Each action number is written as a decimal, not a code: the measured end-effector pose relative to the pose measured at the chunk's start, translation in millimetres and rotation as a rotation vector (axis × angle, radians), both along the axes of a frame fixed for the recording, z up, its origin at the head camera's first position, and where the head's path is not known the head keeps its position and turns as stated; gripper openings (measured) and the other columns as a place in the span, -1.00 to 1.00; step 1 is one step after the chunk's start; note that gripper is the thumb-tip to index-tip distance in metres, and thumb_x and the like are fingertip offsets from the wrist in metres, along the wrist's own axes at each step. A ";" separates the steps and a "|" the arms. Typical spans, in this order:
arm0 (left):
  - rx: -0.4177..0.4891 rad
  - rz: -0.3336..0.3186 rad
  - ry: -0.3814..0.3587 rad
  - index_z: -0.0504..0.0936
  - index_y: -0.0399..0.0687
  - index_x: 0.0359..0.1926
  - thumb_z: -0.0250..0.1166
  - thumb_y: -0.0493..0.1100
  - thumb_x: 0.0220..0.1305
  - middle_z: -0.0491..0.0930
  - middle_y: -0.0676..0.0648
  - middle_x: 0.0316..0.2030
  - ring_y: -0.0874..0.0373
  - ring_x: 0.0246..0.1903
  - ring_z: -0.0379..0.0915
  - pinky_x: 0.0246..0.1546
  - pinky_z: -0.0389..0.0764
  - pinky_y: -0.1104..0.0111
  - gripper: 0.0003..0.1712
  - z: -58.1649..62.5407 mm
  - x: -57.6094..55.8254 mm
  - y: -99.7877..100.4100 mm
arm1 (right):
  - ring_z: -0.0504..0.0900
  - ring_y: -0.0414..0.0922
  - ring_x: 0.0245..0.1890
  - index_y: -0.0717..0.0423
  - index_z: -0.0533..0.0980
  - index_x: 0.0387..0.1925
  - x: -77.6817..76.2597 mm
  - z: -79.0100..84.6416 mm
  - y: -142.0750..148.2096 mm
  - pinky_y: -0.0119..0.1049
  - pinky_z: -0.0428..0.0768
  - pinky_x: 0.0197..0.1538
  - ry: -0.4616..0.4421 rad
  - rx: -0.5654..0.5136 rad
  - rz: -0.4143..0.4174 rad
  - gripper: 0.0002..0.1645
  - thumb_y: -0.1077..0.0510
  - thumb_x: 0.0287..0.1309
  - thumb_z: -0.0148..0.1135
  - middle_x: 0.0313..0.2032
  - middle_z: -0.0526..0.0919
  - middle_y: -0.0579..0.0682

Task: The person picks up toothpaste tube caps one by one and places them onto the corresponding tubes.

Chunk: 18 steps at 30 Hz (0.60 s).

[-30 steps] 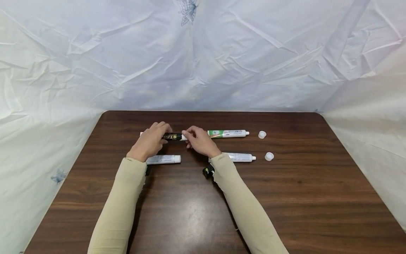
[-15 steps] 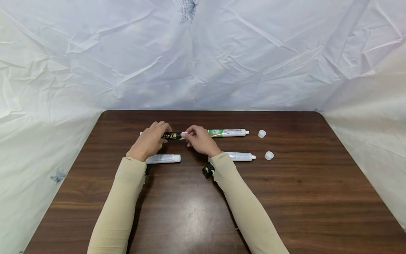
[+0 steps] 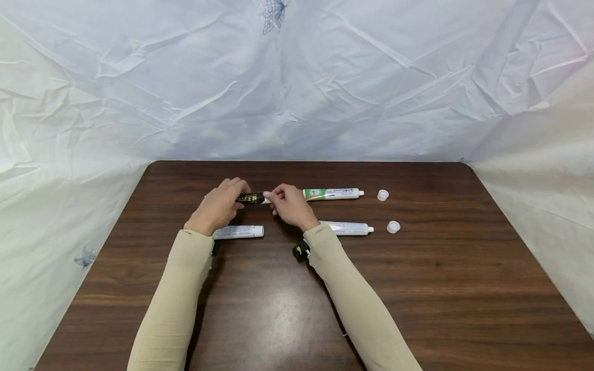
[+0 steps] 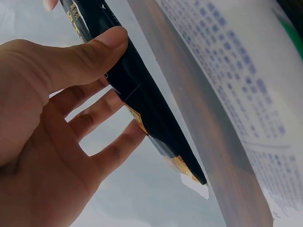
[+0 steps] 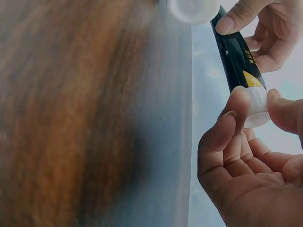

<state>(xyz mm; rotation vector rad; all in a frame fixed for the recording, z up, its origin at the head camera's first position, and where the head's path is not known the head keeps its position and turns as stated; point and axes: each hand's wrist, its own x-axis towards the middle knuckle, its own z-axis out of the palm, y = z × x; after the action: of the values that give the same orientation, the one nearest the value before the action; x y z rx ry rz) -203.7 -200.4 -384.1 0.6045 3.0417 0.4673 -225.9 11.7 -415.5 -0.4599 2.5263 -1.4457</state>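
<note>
In the head view a black toothpaste tube (image 3: 250, 198) with gold lettering lies between the two hands. My left hand (image 3: 217, 206) holds its body; in the left wrist view the thumb presses one side while the fingers support the other. At the other end my right hand (image 3: 293, 207) pinches a white cap (image 5: 257, 101) between thumb and fingers, and the cap sits on the tube's end. Just below the left hand lies a white capped tube (image 3: 237, 232), partly hidden by that wrist.
A green and white toothpaste tube (image 3: 341, 194) and a white tube (image 3: 349, 229), both with bare nozzles, lie to the right. Two loose white caps, the far cap (image 3: 382, 195) and the near cap (image 3: 393, 227), rest beyond them. White fabric (image 3: 297, 103) hangs behind the brown table (image 3: 441, 288).
The right thumb has shifted slightly left over the cap, hiding more of it, and the right wrist has turned a little. The left hand keeps its hold on the black tube.
</note>
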 end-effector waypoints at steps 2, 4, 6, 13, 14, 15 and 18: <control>-0.002 0.002 0.003 0.52 -0.17 0.14 0.33 -0.36 0.36 0.56 -0.16 0.07 -0.11 0.08 0.46 0.04 0.57 -0.02 -0.63 -0.5 -0.1 0.0 | 0.72 -0.01 -0.37 0.10 0.57 -0.10 0.2 -0.4 -0.7 -0.24 0.59 -0.34 -0.003 -0.007 -0.009 -0.60 -0.15 0.50 0.10 -0.29 0.72 0.13; -0.004 0.007 0.008 0.52 -0.17 0.15 0.33 -0.36 0.36 0.55 -0.16 0.08 -0.12 0.09 0.45 0.04 0.57 -0.02 -0.63 -1.0 -0.2 0.3 | 0.72 -0.02 -0.37 0.08 0.57 -0.10 0.4 -0.8 -1.1 -0.24 0.60 -0.34 -0.008 -0.011 -0.015 -0.61 -0.15 0.50 0.10 -0.28 0.72 0.12; -0.006 0.017 0.010 0.52 -0.18 0.15 0.33 -0.36 0.35 0.55 -0.17 0.09 -0.13 0.11 0.44 0.04 0.56 -0.01 -0.62 -1.4 -0.3 0.5 | 0.73 -0.02 -0.36 0.06 0.57 -0.08 0.5 -1.0 -1.8 -0.24 0.61 -0.31 -0.010 -0.019 -0.012 -0.63 -0.14 0.50 0.11 -0.26 0.73 0.11; -0.027 0.058 0.020 0.53 -0.18 0.15 0.34 -0.35 0.35 0.54 -0.21 0.10 -0.18 0.15 0.43 0.03 0.56 -0.06 -0.63 -2.4 -1.1 0.7 | 0.75 -0.04 -0.29 0.03 0.52 0.10 0.8 -0.8 -4.1 -0.27 0.67 -0.19 -0.011 -0.031 0.021 -0.72 0.00 0.54 0.09 -0.16 0.72 0.14; -0.034 0.070 0.025 0.53 -0.18 0.15 0.34 -0.35 0.35 0.54 -0.21 0.10 -0.19 0.16 0.43 0.03 0.56 -0.07 -0.63 -2.5 -1.3 0.9 | 0.75 -0.05 -0.27 0.04 0.52 0.13 0.9 -0.6 -4.3 -0.27 0.67 -0.18 -0.013 -0.028 0.026 -0.71 0.02 0.54 0.08 -0.14 0.72 0.14; -0.039 0.082 0.030 0.54 -0.18 0.14 0.34 -0.35 0.35 0.55 -0.21 0.10 -0.20 0.16 0.44 0.02 0.56 -0.09 -0.63 -2.7 -1.4 1.1 | 0.75 -0.05 -0.26 0.05 0.51 0.16 1.0 -0.4 -4.6 -0.27 0.68 -0.18 -0.016 -0.023 0.031 -0.70 0.04 0.55 0.07 -0.12 0.71 0.13; -0.054 0.124 0.044 0.56 -0.16 0.13 0.36 -0.35 0.33 0.57 -0.22 0.09 -0.21 0.15 0.46 0.02 0.56 -0.14 -0.63 -3.5 -1.7 1.9 | 0.73 -0.05 -0.21 0.06 0.48 0.25 1.4 0.6 -5.5 -0.27 0.68 -0.16 -0.019 0.000 0.045 -0.64 0.07 0.55 0.06 -0.07 0.70 0.11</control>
<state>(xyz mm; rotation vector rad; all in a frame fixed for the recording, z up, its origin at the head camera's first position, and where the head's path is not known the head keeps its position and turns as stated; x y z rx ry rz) -205.4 -198.5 -387.6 0.4311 3.1353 0.3767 -224.5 6.2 -415.0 -0.4978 2.4848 -1.4275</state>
